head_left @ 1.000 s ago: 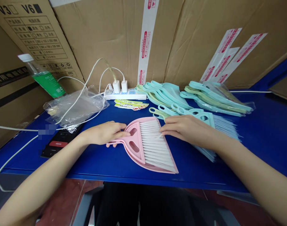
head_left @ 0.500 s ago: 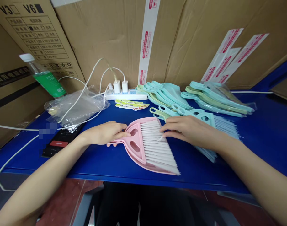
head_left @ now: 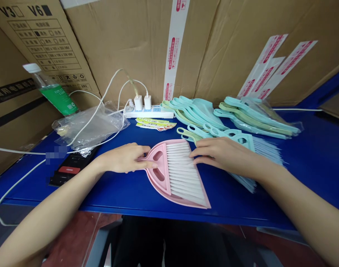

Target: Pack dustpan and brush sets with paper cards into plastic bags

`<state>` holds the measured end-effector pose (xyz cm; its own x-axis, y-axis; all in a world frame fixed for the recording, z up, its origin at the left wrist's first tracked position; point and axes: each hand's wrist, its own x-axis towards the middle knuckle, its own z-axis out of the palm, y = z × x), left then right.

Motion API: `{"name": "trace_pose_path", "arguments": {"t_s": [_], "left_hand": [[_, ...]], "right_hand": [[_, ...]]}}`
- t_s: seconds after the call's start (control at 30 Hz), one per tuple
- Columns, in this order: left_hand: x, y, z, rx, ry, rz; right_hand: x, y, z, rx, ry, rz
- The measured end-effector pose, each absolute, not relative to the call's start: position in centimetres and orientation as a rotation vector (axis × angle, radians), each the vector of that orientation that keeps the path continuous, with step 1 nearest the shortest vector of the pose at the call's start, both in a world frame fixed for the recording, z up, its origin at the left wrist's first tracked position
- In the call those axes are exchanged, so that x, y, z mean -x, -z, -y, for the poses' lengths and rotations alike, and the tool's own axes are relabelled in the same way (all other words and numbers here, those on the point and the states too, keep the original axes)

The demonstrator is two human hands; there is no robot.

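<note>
A pink hand brush (head_left: 167, 174) with white bristles lies nested in a pink dustpan (head_left: 198, 204) near the table's front edge. Its bristles spread to the right, just inside the pan's lip. My left hand (head_left: 130, 157) is closed round both handles, its thumb pressed on top of the brush head; the handles are mostly hidden by the fingers. With fingers stretched and slightly apart, my right hand (head_left: 213, 152) touches the bristles' far right edge and the pan's lip. Beneath and beside that hand lie light-blue brushes (head_left: 243, 139) and a green handle (head_left: 186, 131).
Blue and green dustpans (head_left: 205, 111) are stacked at the back, with bagged ones (head_left: 258, 116) to their right. A power strip (head_left: 155, 111) with chargers, cables, a plastic bag (head_left: 91, 122), a bottle (head_left: 56, 96) and a black phone-like object (head_left: 70, 167) occupy the left. Cardboard boxes (head_left: 130, 40) stand behind.
The pink brush has shifted slightly left within the dustpan, so its bristle tips no longer overhang the lip. My left thumb has moved onto the brush head.
</note>
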<state>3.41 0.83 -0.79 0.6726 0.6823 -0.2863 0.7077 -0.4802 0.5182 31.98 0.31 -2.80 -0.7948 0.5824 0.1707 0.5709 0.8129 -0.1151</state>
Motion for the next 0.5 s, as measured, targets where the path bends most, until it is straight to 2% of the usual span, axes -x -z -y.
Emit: {"name": "trace_pose_path", "arguments": {"t_s": [0.5], "left_hand": [[-3.47, 1.33, -1.13, -2.148, -0.023, -1.099]], "right_hand": [[-31.94, 2.79, -0.24, 0.873, -0.083, 2.775]]}}
